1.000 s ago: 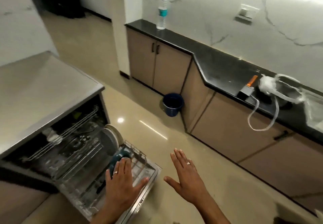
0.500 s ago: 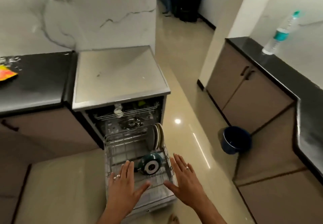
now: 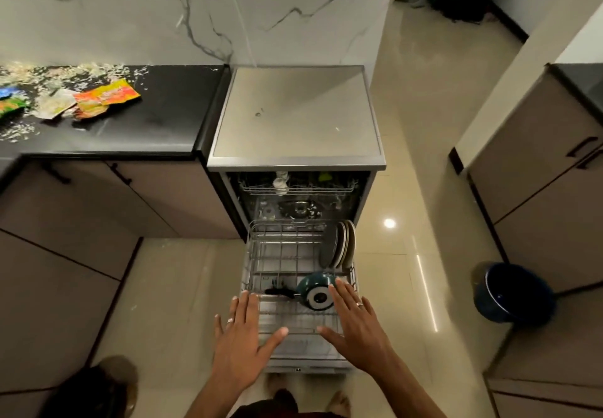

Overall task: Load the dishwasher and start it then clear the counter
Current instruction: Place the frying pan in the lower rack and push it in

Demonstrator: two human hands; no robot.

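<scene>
Dishwasher [image 3: 295,114], a freestanding box with a flat brushed-steel top, stands at the end of the black stone counter [image 3: 137,124], its door down and its lower wire rack [image 3: 280,254] pulled fully out over the glossy beige tile floor. No brand or writing can be read on it. Behind runs a white marble-look wall with grey veins. Across the aisle a round dark blue bucket [image 3: 512,293] sits on the floor beside matte taupe cabinets.

Crumpled orange and yellow foil wrappers [image 3: 104,97] lie on the counter among pale scattered crumbs; their print is too blurred to read.

In the rack, three round plates [image 3: 341,244] stand on edge along the right side. Nearer the front a teal saucepan [image 3: 316,290] with a black handle lies tipped, its white base showing.

Over the front of the rack, the left hand [image 3: 241,342] and right hand [image 3: 355,329] are spread flat, fingers straight, palms down, gripping nothing. Each wears a ring. The right fingertips overlap the saucepan's edge; contact cannot be told.
</scene>
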